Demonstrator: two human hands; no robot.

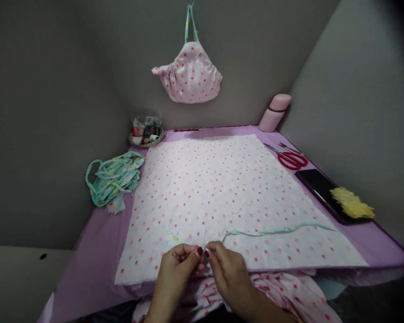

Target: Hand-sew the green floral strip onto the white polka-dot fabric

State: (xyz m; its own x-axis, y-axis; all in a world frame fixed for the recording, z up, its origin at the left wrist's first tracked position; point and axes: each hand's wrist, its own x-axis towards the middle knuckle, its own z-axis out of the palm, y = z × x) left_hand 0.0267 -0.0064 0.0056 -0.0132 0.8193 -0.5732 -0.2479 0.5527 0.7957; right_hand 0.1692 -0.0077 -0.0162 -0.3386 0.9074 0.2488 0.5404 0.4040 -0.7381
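Close together at the near edge of the dotted cloth, my left hand [183,262] and my right hand [227,264] pinch a thin green fabric strip [265,232] between thumbs and fingertips. From my right hand the strip trails rightward over the cloth. The bit between my fingers is small and mostly covered. Underneath lies a flat white-pink dotted cloth [202,188]. More dotted fabric [289,291] is bunched in front of me, below the table edge. A loose thread [242,207] rests on the cloth; whether a needle is held cannot be made out.
Left: a heap of green strips [116,175] and a small basket of thread spools [146,137]. Right: red-handled scissors [291,160], a phone [318,190] with a yellow fabric piece [352,202] on it, and a pink bottle [275,113]. A dotted fabric pouch [191,76] hangs on the back wall.
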